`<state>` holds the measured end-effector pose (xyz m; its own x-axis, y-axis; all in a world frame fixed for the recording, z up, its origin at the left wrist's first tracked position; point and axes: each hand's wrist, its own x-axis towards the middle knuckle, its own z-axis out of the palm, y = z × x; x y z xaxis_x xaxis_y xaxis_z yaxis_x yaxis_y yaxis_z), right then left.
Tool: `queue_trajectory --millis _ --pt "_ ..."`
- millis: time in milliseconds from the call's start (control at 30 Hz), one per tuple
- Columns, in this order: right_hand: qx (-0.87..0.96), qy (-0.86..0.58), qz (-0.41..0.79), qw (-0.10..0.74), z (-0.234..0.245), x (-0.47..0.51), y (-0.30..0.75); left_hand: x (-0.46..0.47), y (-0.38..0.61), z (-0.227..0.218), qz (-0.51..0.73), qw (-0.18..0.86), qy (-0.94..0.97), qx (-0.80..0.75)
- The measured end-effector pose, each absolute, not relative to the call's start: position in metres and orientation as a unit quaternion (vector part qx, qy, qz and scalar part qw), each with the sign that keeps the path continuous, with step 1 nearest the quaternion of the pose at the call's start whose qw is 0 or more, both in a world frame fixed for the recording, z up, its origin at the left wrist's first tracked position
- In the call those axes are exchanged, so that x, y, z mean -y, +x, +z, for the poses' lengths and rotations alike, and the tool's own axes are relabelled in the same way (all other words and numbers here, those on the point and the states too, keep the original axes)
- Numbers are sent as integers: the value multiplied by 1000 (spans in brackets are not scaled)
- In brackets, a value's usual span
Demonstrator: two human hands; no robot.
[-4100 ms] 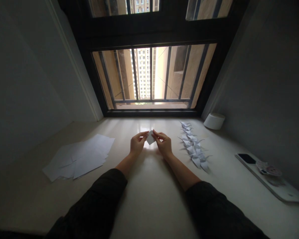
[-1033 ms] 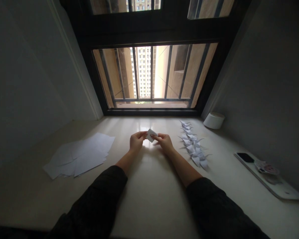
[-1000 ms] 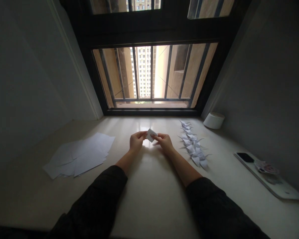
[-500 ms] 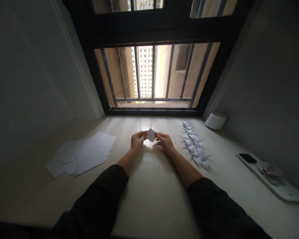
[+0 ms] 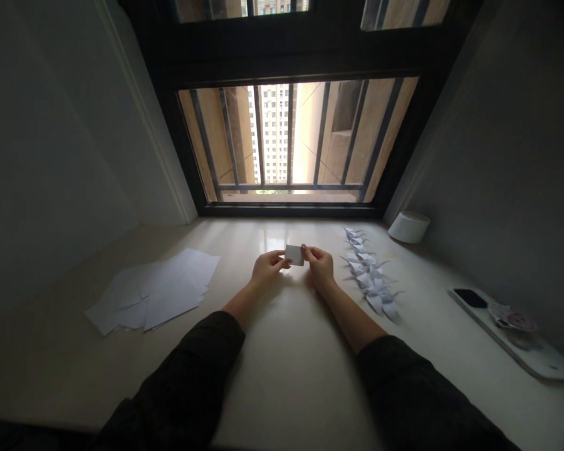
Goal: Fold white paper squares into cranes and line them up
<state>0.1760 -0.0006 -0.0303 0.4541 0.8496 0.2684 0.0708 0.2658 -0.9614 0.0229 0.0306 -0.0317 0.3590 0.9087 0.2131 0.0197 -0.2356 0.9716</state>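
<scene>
While right hand (image 5: 320, 266) pinches paper (image 5: 294, 254) — tray (image 5: 540, 363) holds phone (image 5: 470, 297).

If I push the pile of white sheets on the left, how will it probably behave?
The sheets look thin and lie loosely fanned, so they would probably slide apart rather than move as one. The table looks glossy, so they may slip easily. One lifted sheet would likely flop.
</scene>
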Motion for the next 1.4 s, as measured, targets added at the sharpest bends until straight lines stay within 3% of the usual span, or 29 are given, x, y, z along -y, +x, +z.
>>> queue_trajectory --millis 367,600,1167,1400 --pt "476 -556 226 643 -29 3 174 -30 24 -32 424 532 640 -358" --pt "527 -545 243 605 -28 3 173 -30 21 -23 520 566 533 -353" --pt "615 -542 181 544 -29 5 171 -27 24 -27 518 521 574 -363" --pt "551 -576 238 555 -27 5 168 -29 25 -29 534 484 581 -378"
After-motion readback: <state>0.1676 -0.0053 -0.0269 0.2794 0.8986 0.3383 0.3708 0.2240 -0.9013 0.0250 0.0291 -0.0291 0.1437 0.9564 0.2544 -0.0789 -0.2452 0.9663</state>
